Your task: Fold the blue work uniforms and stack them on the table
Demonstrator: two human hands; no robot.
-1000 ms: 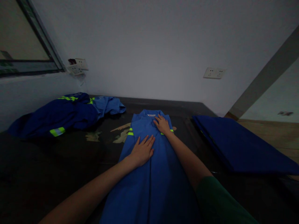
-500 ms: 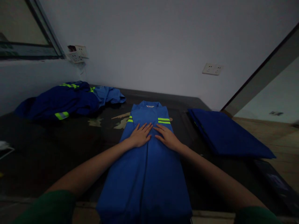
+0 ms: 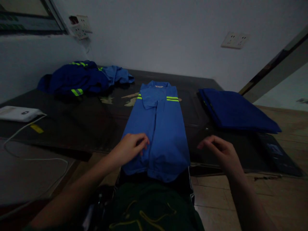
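Observation:
A blue work jacket (image 3: 166, 128) with yellow-green stripes lies flat, collar at the far end, folded into a long strip. Its near end hangs over the table edge by my lap. My left hand (image 3: 134, 146) is over the jacket's left lower part, fingers loosely curled, thumb apart, nothing seen in it; whether it touches the cloth I cannot tell. Off the jacket's right side, my right hand (image 3: 220, 152) is above the table edge, loosely bent, with no item visible in it.
The dark table (image 3: 96, 128) stands against a wall. Crumpled blue clothes (image 3: 79, 78) lie at the back left, a folded dark blue garment (image 3: 238, 110) on the right. A white device (image 3: 20, 114) with a cable is at left, a dark flat object (image 3: 279, 154) at right.
Both hands have left the jacket's chest area and come back towards me, the right one moving out to the side. The jacket has been drawn nearer, and the view has tilted down.

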